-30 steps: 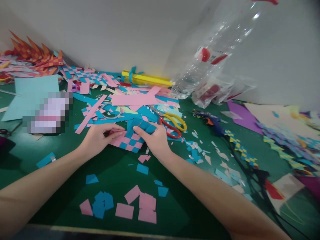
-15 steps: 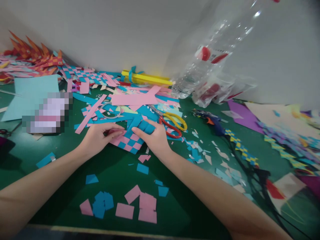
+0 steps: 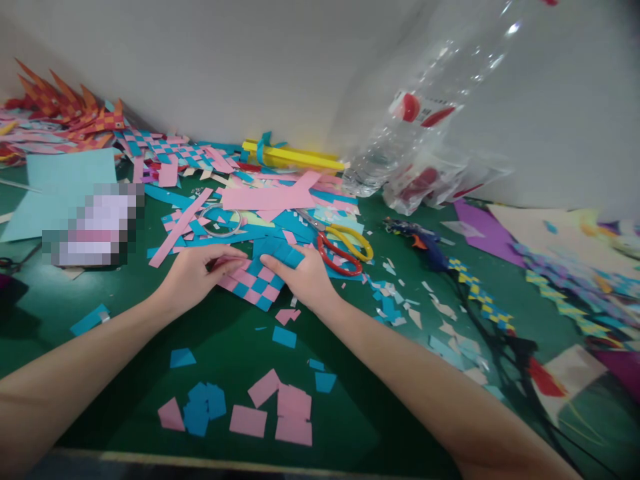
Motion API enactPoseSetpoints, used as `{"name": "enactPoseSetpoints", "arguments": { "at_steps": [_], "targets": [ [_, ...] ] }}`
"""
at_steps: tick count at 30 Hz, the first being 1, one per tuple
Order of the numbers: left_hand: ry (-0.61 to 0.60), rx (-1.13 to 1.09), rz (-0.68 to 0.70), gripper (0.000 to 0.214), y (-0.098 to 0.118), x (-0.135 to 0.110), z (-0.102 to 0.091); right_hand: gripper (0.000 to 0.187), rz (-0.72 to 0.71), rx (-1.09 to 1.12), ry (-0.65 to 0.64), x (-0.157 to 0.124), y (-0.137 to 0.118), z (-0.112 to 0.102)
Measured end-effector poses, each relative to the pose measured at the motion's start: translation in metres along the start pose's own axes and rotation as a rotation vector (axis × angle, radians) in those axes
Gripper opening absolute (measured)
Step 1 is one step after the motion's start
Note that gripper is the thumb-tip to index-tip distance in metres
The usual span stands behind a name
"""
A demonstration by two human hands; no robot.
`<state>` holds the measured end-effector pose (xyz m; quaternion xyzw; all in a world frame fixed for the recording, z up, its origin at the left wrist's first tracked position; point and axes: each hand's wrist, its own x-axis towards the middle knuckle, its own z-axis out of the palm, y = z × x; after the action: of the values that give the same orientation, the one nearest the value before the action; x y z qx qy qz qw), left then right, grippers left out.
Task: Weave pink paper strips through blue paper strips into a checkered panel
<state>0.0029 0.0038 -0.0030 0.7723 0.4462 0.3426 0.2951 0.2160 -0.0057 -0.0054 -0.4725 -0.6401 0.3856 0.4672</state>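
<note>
A woven paper piece [image 3: 254,284] in a pink and blue checker pattern is held between both hands over the green table. My left hand [image 3: 207,273] pinches its left edge between thumb and fingers. On the other side, my right hand [image 3: 303,270] grips the piece, its thumb lying across the blue strips at the top. Those blue strips [image 3: 275,250] now lie fairly flat. Just beyond my right hand are scissors [image 3: 345,250] with one red and one yellow handle. Pink and blue paper scraps [image 3: 249,421] lie nearer to me.
A pile of paper strips [image 3: 270,197] and a roll of clear tape [image 3: 220,220] are behind the hands. A clear plastic bottle [image 3: 425,110] leans on the wall, beside a yellow folded paper strip [image 3: 295,158]. A blurred-out phone-like object [image 3: 97,227] is at left; woven paper chains [image 3: 483,293] lie right.
The blue strips at the top of the woven piece, raised and curled before, have been pressed down flatter under my right hand. My left hand keeps its pinch.
</note>
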Motion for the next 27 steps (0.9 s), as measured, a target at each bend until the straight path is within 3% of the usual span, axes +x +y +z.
{"name": "enactPoseSetpoints", "arguments": {
  "at_steps": [9,22,27],
  "targets": [
    [0.020,0.005,-0.029,0.036,-0.0010,0.0004,0.0003,0.039,0.051,0.008,-0.035,0.0002,-0.0008,-0.0008],
    [-0.008,-0.012,-0.046,0.032,-0.0006,0.0011,-0.0015,0.039,0.013,-0.014,0.005,-0.0010,-0.0005,-0.0005],
    [0.021,-0.029,-0.061,0.034,0.0002,0.0014,-0.0033,0.047,0.128,0.047,0.071,0.0021,0.0087,-0.0012]
  ]
}}
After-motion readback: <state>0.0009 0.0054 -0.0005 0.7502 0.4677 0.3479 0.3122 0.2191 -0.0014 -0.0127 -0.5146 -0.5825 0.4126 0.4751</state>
